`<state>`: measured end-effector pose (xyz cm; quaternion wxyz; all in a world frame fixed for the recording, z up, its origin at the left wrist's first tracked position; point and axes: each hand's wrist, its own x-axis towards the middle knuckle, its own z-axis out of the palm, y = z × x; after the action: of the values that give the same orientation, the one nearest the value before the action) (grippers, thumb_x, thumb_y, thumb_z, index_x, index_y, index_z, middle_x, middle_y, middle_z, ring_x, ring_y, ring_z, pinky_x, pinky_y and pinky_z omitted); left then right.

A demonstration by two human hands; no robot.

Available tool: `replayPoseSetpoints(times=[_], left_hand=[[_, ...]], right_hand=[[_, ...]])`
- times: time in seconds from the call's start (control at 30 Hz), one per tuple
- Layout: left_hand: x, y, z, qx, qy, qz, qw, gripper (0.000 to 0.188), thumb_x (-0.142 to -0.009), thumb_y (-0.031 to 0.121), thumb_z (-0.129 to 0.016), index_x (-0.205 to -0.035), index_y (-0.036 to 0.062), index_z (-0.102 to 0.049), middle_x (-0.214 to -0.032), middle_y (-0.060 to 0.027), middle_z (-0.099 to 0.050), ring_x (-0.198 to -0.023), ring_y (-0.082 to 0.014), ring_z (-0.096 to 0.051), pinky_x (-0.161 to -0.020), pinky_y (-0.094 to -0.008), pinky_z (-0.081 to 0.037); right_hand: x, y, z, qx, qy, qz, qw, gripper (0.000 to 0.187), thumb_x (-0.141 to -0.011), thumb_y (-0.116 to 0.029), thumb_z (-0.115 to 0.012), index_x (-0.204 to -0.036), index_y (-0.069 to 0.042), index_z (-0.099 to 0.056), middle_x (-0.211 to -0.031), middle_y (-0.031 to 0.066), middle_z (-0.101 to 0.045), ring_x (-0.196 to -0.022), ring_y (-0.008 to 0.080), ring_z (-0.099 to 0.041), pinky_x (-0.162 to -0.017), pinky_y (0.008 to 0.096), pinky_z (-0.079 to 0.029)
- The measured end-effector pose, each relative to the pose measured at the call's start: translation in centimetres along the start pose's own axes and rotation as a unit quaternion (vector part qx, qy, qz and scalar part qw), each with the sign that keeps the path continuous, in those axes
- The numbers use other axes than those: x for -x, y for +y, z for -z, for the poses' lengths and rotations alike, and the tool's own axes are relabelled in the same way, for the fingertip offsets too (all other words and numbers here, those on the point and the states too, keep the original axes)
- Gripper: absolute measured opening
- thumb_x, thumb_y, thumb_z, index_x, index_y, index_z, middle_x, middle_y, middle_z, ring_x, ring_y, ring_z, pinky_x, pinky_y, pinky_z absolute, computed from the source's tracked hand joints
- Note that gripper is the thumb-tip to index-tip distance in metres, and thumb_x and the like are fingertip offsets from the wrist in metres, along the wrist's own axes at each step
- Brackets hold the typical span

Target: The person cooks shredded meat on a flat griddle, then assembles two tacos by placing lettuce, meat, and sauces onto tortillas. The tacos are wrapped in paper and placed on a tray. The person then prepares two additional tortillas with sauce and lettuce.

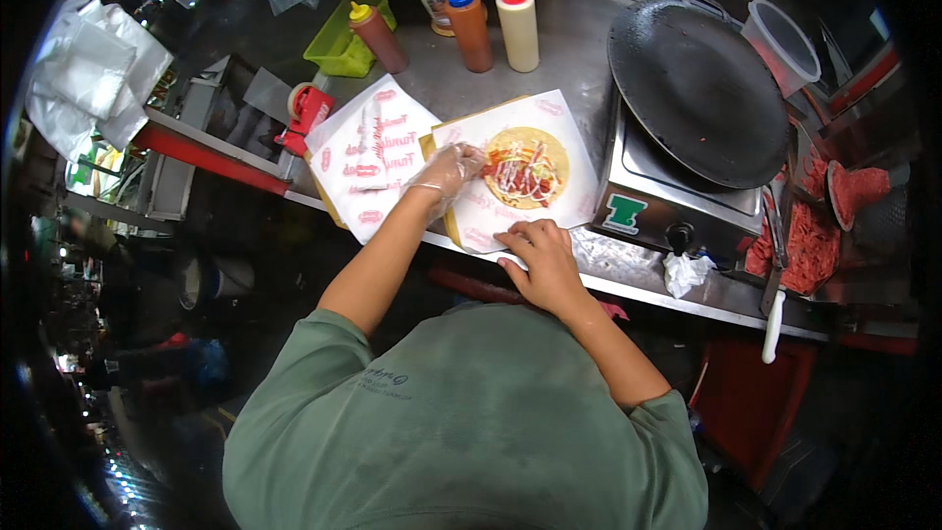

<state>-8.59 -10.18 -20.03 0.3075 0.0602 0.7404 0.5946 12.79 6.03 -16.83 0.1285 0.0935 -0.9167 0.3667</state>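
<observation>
Round flatbread [557, 149] lay flat, face up, on a white printed paper sheet [579, 182], toward the tabletop's [589, 44] near edge. Toppings [528, 179], red and orange pieces under white sauce streaks, sat loose across its middle; bare rim widest on the right.

Handling, as judged: light, thin, soft, likely to sag or tear if lifted by one edge. Sauce probably slick, toppings likely to slide off if tilted. Best hold looked to be the bare rim, from two opposite sides, or the paper underneath, which should bend easily and keep fingers off the sauce.

Left hand [444, 173], in a clear plastic glove, had its fingertips bunched at the flatbread's left edge, by the toppings; couldn't tell whether they gripped anything. Right hand [542, 253], bare, lay loosely spread at the paper's near edge, grasping nothing visible, apart from the flatbread.

Further out: second printed sheet [358, 172] just left; behind, a yellow-capped bottle [381, 39], blue-capped bottle [469, 34] and red-capped bottle [517, 31], plus a green basket [339, 57]. To the right, a dark round griddle [702, 88] on a metal stove [638, 172], crumpled tissue [685, 275] below it.
</observation>
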Motion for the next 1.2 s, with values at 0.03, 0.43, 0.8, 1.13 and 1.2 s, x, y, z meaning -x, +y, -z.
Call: replayPoseSetpoints(times=[0.03, 0.43, 0.8, 1.13, 1.2], left_hand=[[0.3, 0.2, -0.3, 0.043, 0.004, 0.003, 0.999, 0.020, -0.100, 0.016, -0.070, -0.113, 0.0036, -0.062, -0.099, -0.0048, -0.064, -0.097, -0.0156, -0.063, -0.091, -0.0309, -0.051], [-0.4, -0.8, 2.3, -0.195, 0.085, -0.195, 0.957, 0.020, -0.089, 0.014, -0.077, -0.105, 0.0057, -0.068, -0.101, -0.0093, -0.074, -0.086, -0.0274, -0.073, -0.083, -0.0365, -0.058], [-3.5, 1.1, 6.3, -0.357, -0.201, -0.431, 0.804, 0.029, -0.092, 0.014, -0.073, -0.120, 0.0083, -0.070, -0.106, -0.0149, -0.074, -0.098, -0.0346, -0.070, -0.091, -0.0434, -0.055], [-3.1, 0.8, 6.7, -0.381, -0.173, -0.470, 0.777, 0.026, -0.089, 0.018, -0.077, -0.114, 0.0110, -0.072, -0.110, -0.0091, -0.074, -0.100, -0.0312, -0.067, -0.096, -0.0430, -0.053], [-2.0, 2.0, 6.4, -0.370, -0.167, -0.484, 0.775, 0.025, -0.087, 0.024, -0.079, -0.108, 0.0119, -0.073, -0.108, -0.0070, -0.073, -0.102, -0.0298, -0.066, -0.094, -0.0440, -0.053]], right_hand=[[-0.1, 0.1, -0.5, 0.018, -0.022, 0.000, 1.000, 0.033, -0.086, -0.022, -0.078, -0.118, -0.014, -0.074, -0.116, 0.0051, -0.065, -0.114, 0.0292, -0.055, -0.097, 0.0459, -0.042], [-5.6, 1.4, 0.6, -0.035, 0.125, -0.185, 0.974, 0.017, -0.095, -0.018, -0.073, -0.103, -0.003, -0.077, -0.094, 0.0145, -0.074, -0.077, 0.0257, -0.069, -0.073, 0.0364, -0.054], [-19.8, 9.2, 1.5, 0.125, 0.071, -0.422, 0.895, 0.075, -0.089, -0.054, -0.074, -0.148, -0.011, -0.057, -0.139, 0.0208, -0.066, -0.133, 0.0395, -0.059, -0.117, 0.0554, -0.037], [-21.1, 11.1, 1.7, 0.027, -0.049, -0.383, 0.922, 0.064, -0.087, -0.040, -0.079, -0.142, -0.010, -0.062, -0.132, 0.0182, -0.071, -0.125, 0.0352, -0.066, -0.110, 0.0463, -0.046], [-20.8, 12.3, 1.4, 0.037, -0.030, -0.363, 0.930, 0.061, -0.088, -0.038, -0.078, -0.141, -0.010, -0.064, -0.131, 0.0184, -0.071, -0.123, 0.0348, -0.067, -0.109, 0.0440, -0.047]])
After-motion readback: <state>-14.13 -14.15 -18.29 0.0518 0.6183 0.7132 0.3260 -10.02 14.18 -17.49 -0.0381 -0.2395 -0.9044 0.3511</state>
